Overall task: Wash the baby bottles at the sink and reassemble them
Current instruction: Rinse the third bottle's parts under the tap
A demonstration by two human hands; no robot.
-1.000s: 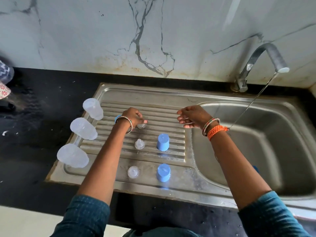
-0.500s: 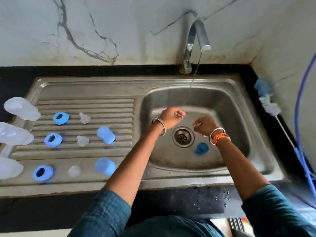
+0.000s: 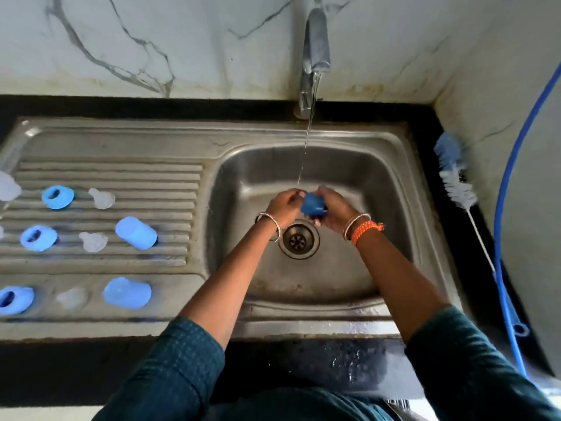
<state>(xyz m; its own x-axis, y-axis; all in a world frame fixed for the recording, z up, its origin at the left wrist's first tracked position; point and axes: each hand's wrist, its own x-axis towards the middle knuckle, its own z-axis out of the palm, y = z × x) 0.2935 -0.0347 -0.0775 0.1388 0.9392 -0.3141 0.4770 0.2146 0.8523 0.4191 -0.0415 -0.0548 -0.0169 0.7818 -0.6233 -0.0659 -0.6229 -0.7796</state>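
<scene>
We judge this to be the rinsing step: a blue cap (image 3: 313, 205) is held under the thin stream from the tap (image 3: 315, 41), over the sink (image 3: 394, 183) basin just above the drain (image 3: 299, 240). Our right hand (image 3: 337, 212) curls round the cap and grips it; our left hand (image 3: 285, 205) meets it from the other side, fingers bent against it, seemingly rubbing. Next, we think, the cap wants turning under the water, then setting with the other caps (image 3: 136, 233), rings (image 3: 57, 196) and teats (image 3: 101, 198) on the drainboard, well off to the left of our hands.
</scene>
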